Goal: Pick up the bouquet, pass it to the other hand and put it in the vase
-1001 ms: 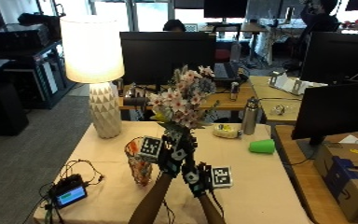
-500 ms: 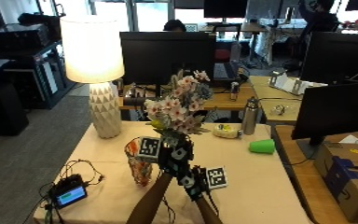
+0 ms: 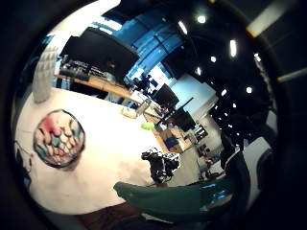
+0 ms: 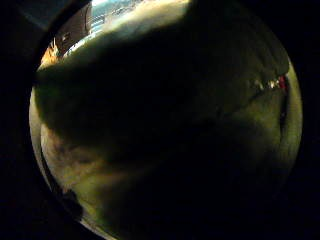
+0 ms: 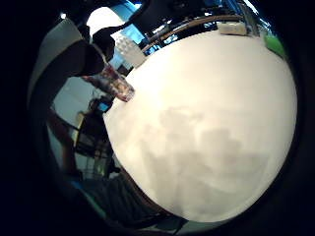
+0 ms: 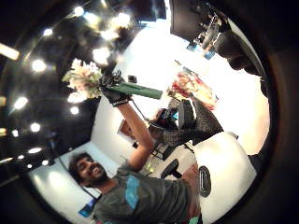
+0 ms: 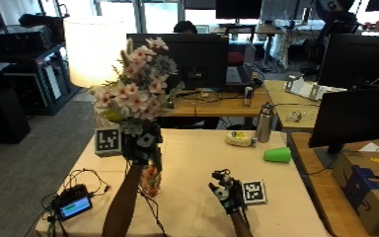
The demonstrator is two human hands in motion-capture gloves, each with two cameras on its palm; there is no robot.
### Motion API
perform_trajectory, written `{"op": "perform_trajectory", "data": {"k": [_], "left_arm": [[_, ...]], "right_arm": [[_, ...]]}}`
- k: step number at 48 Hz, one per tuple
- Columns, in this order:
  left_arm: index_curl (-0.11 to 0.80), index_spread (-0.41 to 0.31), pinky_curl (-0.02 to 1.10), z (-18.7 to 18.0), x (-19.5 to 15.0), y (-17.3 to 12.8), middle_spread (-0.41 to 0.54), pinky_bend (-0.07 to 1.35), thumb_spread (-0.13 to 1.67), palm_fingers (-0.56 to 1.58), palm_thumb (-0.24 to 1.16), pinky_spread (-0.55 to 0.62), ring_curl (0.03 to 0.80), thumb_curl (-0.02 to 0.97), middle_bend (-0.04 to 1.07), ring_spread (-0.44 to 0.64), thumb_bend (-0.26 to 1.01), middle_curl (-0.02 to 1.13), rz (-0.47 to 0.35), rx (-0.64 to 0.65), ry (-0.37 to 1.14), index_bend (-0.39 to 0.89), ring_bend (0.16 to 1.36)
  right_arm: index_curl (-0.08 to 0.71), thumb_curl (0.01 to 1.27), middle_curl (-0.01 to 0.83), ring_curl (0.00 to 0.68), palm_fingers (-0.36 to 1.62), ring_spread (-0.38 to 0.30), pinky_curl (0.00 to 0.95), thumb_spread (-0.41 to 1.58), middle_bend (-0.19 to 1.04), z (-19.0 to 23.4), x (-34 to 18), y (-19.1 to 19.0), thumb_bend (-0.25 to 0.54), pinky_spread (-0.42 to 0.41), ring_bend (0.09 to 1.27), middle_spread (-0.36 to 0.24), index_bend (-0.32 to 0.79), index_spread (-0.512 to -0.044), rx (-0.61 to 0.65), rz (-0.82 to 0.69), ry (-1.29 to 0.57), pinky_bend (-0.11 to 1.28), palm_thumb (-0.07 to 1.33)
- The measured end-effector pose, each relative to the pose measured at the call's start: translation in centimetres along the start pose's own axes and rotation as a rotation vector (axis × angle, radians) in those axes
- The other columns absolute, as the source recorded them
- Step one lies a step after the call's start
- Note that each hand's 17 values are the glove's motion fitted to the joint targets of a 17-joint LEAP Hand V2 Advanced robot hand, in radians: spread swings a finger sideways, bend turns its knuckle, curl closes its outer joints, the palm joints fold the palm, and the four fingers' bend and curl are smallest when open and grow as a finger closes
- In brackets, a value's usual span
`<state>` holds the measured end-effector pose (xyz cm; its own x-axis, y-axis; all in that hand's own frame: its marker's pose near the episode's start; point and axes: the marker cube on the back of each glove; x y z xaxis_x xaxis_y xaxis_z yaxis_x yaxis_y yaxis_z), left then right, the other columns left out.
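My left hand [image 7: 141, 143] grips the green-wrapped stems of a pink and white bouquet [image 7: 137, 89] and holds it upright high over the table. The patterned glass vase [image 7: 151, 180] stands below that hand, partly hidden by my forearm. In the right thumb side palm view the left hand [image 6: 114, 92] is wrapped round the green stems [image 6: 138, 89], with the vase [image 6: 192, 88] beyond. The vase's mouth [image 3: 58, 139] lies under the left palm. My right hand [image 7: 225, 190] hovers to the right of the vase, fingers spread, holding nothing.
A white lamp [image 7: 94, 49] stands at the table's far left corner. A metal bottle [image 7: 264, 123], a pale roll [image 7: 240, 139] and a green cup [image 7: 278, 154] sit at the far right. A small screen device [image 7: 73, 205] with cables lies near left. Cardboard boxes [image 7: 367, 182] flank the right.
The right hand has let go of the stems and dropped away to the right. The left hand alone has carried the bouquet up and to the left, above the vase.
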<state>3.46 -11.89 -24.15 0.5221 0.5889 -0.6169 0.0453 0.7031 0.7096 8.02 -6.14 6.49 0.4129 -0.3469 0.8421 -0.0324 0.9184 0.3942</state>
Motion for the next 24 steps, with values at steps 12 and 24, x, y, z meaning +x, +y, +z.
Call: {"op": "perform_trajectory", "data": {"k": [12, 24], "left_arm": [[0.525, -0.348, 0.45, -8.9, 1.1, -4.5, -0.386, 0.63, 0.66, 1.4, 0.72, -0.43, 0.471, 0.624, 0.71, -0.39, -0.03, 0.57, -0.187, 0.177, 0.086, 0.31, 0.81], [0.542, -0.346, 0.45, -10.2, -2.1, -7.0, -0.383, 0.63, 0.65, 1.39, 0.72, -0.43, 0.471, 0.638, 0.72, -0.38, -0.03, 0.57, -0.118, 0.156, -0.031, 0.3, 0.82]], "right_arm": [[0.366, 0.57, 0.464, 0.382, 0.93, -0.114, 0.373, 0.97, 0.41, -2.1, 2.2, 0.4, -0.023, 0.125, 0.47, -0.144, 0.12, -0.286, 0.051, 0.124, 0.168, 0.45, 0.79], [0.344, 0.54, 0.453, 0.379, 0.97, -0.108, 0.358, 0.99, 0.36, -0.2, 1.6, -0.1, -0.024, 0.167, 0.41, -0.14, 0.12, -0.282, 0.027, 0.092, 0.136, 0.39, 0.79]]}}
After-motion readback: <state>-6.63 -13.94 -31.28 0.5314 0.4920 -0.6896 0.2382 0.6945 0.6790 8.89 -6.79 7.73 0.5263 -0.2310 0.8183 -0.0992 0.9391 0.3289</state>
